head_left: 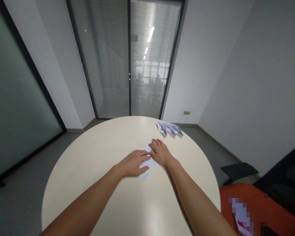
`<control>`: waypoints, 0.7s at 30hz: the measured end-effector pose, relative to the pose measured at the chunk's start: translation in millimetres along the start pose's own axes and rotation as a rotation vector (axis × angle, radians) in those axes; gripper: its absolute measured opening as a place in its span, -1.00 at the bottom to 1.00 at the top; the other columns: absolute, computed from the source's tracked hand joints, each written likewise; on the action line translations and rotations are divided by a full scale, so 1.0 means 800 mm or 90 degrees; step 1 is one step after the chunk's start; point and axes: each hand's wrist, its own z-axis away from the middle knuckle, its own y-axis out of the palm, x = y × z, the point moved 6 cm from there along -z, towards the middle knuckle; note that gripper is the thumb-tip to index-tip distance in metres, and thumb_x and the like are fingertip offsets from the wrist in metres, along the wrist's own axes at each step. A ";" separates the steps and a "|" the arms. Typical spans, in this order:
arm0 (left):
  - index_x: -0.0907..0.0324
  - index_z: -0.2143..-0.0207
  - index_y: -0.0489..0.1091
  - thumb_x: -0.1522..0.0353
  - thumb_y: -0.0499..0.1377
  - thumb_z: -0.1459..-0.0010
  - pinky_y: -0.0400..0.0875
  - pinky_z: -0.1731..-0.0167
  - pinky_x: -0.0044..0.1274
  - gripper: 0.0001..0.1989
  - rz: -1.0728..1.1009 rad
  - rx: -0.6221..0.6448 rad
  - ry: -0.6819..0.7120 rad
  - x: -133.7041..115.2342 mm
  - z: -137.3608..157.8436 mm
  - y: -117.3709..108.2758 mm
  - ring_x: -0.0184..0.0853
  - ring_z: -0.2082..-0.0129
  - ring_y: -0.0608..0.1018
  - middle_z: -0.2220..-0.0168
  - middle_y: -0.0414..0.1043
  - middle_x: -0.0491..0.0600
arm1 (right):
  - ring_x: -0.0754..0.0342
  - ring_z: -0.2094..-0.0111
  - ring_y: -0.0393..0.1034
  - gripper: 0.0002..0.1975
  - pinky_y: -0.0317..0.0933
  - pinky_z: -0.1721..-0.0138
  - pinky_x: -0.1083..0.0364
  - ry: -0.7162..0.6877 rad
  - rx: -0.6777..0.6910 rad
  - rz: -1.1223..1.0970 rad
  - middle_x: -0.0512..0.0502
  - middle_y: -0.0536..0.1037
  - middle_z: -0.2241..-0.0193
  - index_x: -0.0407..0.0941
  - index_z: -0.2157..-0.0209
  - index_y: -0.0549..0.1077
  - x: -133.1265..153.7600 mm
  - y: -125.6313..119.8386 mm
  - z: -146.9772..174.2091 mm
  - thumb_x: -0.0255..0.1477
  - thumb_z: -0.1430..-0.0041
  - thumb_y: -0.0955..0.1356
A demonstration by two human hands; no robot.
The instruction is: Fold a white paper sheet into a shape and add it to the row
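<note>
A partly folded sheet of white paper point(145, 173) lies flat on the round cream table point(88, 170), under both hands. My left hand point(135, 163) rests on its left side, fingers spread, with the thumb low and the fingertips near the paper's middle. Across the upper right part of the paper lies my right hand point(160, 151), palm down with its fingers stretched out. The hands nearly meet at the paper's centre and hide much of it, so its full folded shape cannot be made out.
Several folded white paper pieces point(170, 129) overlap in a row near the table's far right edge. An orange chair point(245, 193) with a black armrest point(239, 171) stands at the right, a blurred item on its seat. Beyond the table is a glass partition with blinds point(113, 65).
</note>
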 end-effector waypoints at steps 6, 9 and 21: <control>0.13 -0.23 0.39 0.16 0.14 -0.28 0.27 -0.30 -0.33 -0.49 0.004 0.012 0.007 0.001 0.000 -0.004 -0.18 -0.24 0.40 -0.24 0.33 0.06 | -0.10 -0.43 -0.09 -0.46 -0.21 -0.40 -0.21 -0.004 0.036 0.017 -0.18 0.19 -0.39 -0.06 -0.33 0.31 -0.006 0.014 -0.007 -0.36 -0.37 0.16; 0.13 -0.22 0.39 0.17 0.15 -0.27 0.27 -0.30 -0.34 -0.49 0.003 0.015 0.008 0.001 0.000 -0.006 -0.18 -0.24 0.40 -0.25 0.32 0.05 | -0.09 -0.43 -0.09 -0.46 -0.21 -0.40 -0.21 -0.002 0.044 0.010 -0.17 0.20 -0.39 -0.06 -0.34 0.30 -0.007 0.018 -0.011 -0.36 -0.39 0.15; 0.12 -0.19 0.42 0.18 0.16 -0.28 0.29 -0.28 -0.35 -0.53 0.004 0.010 0.021 -0.006 -0.003 -0.003 -0.19 -0.22 0.42 -0.22 0.35 0.03 | -0.18 -0.43 -0.08 -0.47 -0.10 -0.36 -0.23 0.026 0.039 -0.004 -0.22 0.13 -0.41 -0.02 -0.33 0.33 -0.005 0.009 -0.012 -0.39 -0.37 0.19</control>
